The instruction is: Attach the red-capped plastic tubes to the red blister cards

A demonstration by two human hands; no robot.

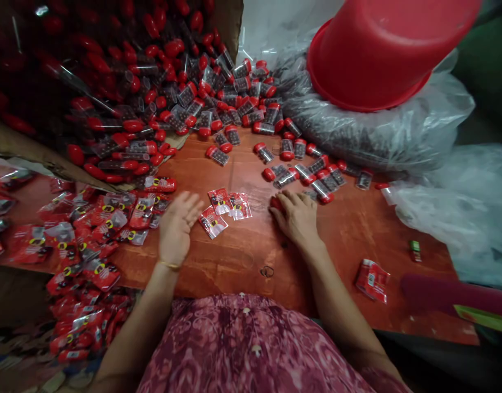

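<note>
My left hand (pixel 178 226) is held above the table with its fingers spread and nothing in them. Just right of it lie three flat red printed packets (pixel 239 206), close together on the wood. My right hand (pixel 297 217) rests low over the table, fingers curled round a small container whose red cap (pixel 276 203) shows by the thumb; the rest of it is hidden. Beyond that hand are loose clear tubes (pixel 304 174) with red caps and dark contents. Left of my left hand is a heap of filled red packets (pixel 107 218).
A cardboard box (pixel 42 155) at the left spills many red-capped tubes onto the wooden table (pixel 243 256). At the back right a red bucket (pixel 369 60) sits upside down on a filled plastic bag (pixel 357 136). A stack of red packets (pixel 372 280) lies front right, near a small green-and-red item (pixel 415 251).
</note>
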